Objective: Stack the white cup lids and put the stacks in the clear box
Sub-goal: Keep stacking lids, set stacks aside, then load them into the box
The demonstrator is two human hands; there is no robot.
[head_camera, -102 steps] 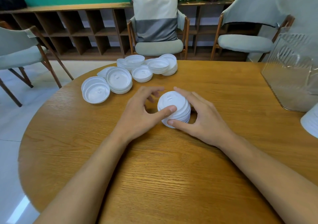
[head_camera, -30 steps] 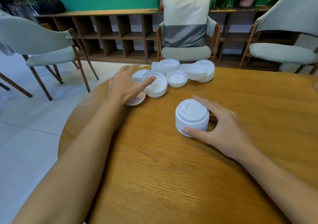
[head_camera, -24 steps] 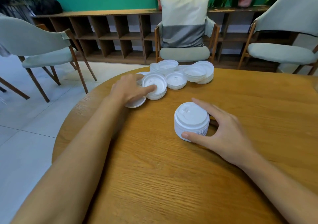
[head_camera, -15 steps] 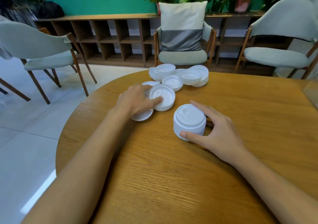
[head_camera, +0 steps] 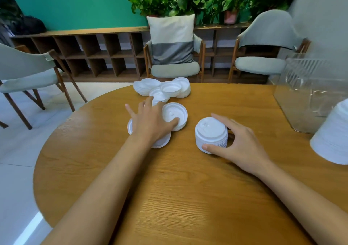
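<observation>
A neat stack of white cup lids (head_camera: 210, 131) stands on the round wooden table (head_camera: 188, 197). My right hand (head_camera: 239, 147) grips it from the right, thumb in front and fingers behind. My left hand (head_camera: 150, 122) lies flat with spread fingers over a low lid pile (head_camera: 161, 143), which it mostly hides. Its thumb presses on a short pile of upturned lids (head_camera: 176, 113) just left of the stack. More loose lids (head_camera: 165, 88) lie heaped at the far edge. The clear box (head_camera: 310, 94) stands at the right.
A tall white stack (head_camera: 333, 137) sits at the right edge, in front of the clear box. Grey chairs (head_camera: 175, 56) ring the table, with a low wooden shelf and potted plants behind. The table edge curves close on the left.
My left hand reached out to the two nearest lid piles and has dragged them nearer, up beside the stack. My right hand kept its hold on the stack.
</observation>
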